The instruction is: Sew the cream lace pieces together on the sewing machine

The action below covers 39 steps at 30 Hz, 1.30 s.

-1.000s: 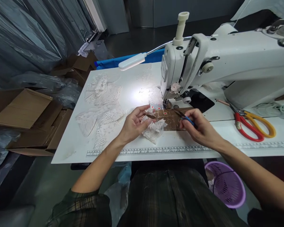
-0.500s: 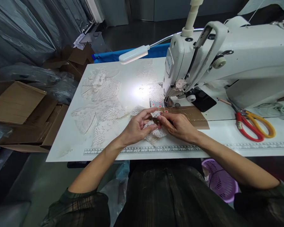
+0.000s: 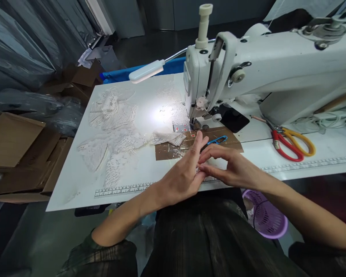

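Observation:
My left hand [image 3: 184,175] is at the table's front edge, its fingers pressed together and pointing up and away. My right hand [image 3: 229,165] meets it from the right, thumb and fingers pinched beside the left fingertips. What is between them is too small and hidden to name. Just beyond, blue thread snips [image 3: 217,140] lie on the brown plate [image 3: 167,152] of the sewing machine [image 3: 196,77]. A white lace piece [image 3: 168,137] rests across the plate's left part, joined to or touching more lace [image 3: 122,136] on the left.
Scissors with red and yellow handles [image 3: 291,144] and a black phone [image 3: 233,117] lie right of the needle. A lamp [image 3: 147,72] hangs over the table [image 3: 66,173]. Cardboard boxes [image 3: 14,138] stand at the left, a purple basket [image 3: 265,217] below the table.
Both hands have moved nearer the table's front edge. The lace that was between them is out of their visible grasp, and the blue snips now show on the plate. The view has shifted.

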Each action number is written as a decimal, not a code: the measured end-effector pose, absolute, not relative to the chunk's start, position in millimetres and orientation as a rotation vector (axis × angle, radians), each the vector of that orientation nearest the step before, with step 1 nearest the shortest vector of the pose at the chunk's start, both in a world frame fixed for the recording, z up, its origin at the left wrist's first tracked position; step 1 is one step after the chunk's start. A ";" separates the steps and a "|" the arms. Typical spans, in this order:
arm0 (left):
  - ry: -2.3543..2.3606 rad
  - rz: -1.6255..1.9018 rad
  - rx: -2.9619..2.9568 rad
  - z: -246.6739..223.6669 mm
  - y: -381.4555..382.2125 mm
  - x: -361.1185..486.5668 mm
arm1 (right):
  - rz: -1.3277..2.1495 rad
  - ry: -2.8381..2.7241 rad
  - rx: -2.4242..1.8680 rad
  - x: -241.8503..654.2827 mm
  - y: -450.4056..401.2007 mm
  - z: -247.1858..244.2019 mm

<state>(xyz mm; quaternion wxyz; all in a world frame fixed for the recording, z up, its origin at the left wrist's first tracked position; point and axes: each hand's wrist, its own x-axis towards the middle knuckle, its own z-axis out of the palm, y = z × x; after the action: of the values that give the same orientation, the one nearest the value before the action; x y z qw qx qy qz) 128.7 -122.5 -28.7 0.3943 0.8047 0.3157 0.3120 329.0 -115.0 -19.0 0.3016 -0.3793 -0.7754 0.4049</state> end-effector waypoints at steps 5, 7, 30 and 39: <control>0.857 0.747 2.102 -19.7 -123.9 111.6 | 1.310 -1.656 -1.059 336.4 -120.9 -24.2; 0.916 0.720 2.031 -15.8 -115.9 96.1 | 1.391 -1.472 -1.109 340.0 -119.2 -29.7; 1.339 0.754 2.686 -34.2 4.6 74.0 | -0.171 -2.161 -1.673 399.8 -98.9 -62.0; 1.076 0.350 2.699 -45.3 -68.4 103.3 | 0.349 -2.177 -1.252 354.3 -77.9 -60.7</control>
<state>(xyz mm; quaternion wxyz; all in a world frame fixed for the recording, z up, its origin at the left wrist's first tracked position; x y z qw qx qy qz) 103.3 -68.4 -45.3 0.1075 0.9169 0.3656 0.1188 354.3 -77.9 -60.7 0.2985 -0.4715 -0.8194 0.1312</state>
